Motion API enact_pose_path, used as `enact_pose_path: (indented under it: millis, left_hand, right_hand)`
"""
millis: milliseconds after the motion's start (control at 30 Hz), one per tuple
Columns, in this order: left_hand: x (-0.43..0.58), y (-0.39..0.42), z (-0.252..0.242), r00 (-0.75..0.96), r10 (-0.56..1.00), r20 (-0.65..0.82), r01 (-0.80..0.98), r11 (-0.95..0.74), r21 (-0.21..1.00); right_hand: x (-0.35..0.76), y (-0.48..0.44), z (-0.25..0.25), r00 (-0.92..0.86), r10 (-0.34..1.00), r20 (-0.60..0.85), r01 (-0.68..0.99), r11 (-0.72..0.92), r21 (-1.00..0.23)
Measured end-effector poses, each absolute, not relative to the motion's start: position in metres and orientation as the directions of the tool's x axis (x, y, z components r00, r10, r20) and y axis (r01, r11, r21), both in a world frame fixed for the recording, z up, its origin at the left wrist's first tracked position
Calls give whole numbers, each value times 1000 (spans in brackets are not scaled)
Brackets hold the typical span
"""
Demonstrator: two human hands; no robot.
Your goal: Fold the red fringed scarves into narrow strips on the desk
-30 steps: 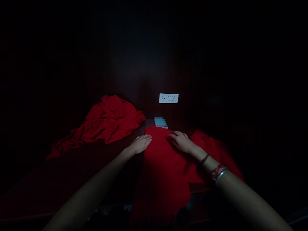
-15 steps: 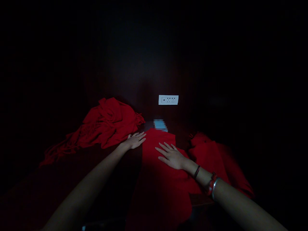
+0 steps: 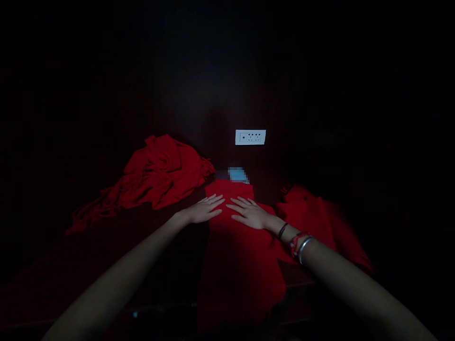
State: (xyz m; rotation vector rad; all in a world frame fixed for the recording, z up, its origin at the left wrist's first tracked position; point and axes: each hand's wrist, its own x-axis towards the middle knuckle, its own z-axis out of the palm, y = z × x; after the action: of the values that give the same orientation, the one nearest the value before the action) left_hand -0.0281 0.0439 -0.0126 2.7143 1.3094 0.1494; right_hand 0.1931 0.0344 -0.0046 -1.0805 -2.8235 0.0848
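A red scarf (image 3: 241,265) lies spread on a dark tabletop and hangs over its front edge. My left hand (image 3: 206,209) rests flat across the scarf's left edge, fingers stretched out. Opposite it, my right hand (image 3: 249,213) lies palm down on the cloth with its fingers spread. The fingertips of the two hands are close together but apart. Bracelets circle my right wrist. To the right, more red cloth (image 3: 313,215) lies partly folded and runs up to the scarf; whether it is the same piece I cannot tell.
A crumpled heap of red fringed cloth (image 3: 167,166) lies at the back left. Behind the scarf is a small blurred light-blue item (image 3: 238,174). A white power socket (image 3: 250,137) is on the dark wall. The surroundings are very dark.
My left hand has moved right onto the scarf, and my right hand has shifted slightly, so they are nearer each other. The scarf's far end has slid a little left. The view has tilted down slightly.
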Motion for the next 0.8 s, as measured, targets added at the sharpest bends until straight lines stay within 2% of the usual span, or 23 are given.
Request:
enact_pose_path:
  millis: [100,200,267,367,467,567,633,700,800]
  left_hand:
    - [-31,44,-15,615,781,115,766,-625,151]
    - [-31,41,-14,585,779,224,769,-621,152]
    - [-32,40,-13,533,789,307,791,-593,150]
    - [-32,44,-13,450,792,413,835,-537,121]
    - [-31,47,-13,415,788,455,855,-508,100]
    - [-28,46,-11,421,778,467,848,-520,100]
    - [-27,44,-11,457,772,441,830,-548,98]
    - [-25,42,-11,498,780,379,814,-571,107]
    - [-24,40,-11,520,810,272,810,-569,143]
  right_hand:
    - [197,41,-2,-675,714,186,712,696,-88]
    - [207,50,0,-467,845,259,857,505,-101]
    - [214,55,1,-374,891,256,900,415,-131]
    - [218,59,5,-384,894,233,880,430,-202]
    - [219,55,16,-375,876,304,826,465,-319]
    - [223,51,30,-316,859,402,734,490,-470]
    - [227,50,34,-277,866,416,716,475,-512]
    - [230,52,33,-274,877,395,752,451,-480]
    - [229,56,24,-382,883,273,818,461,-345]
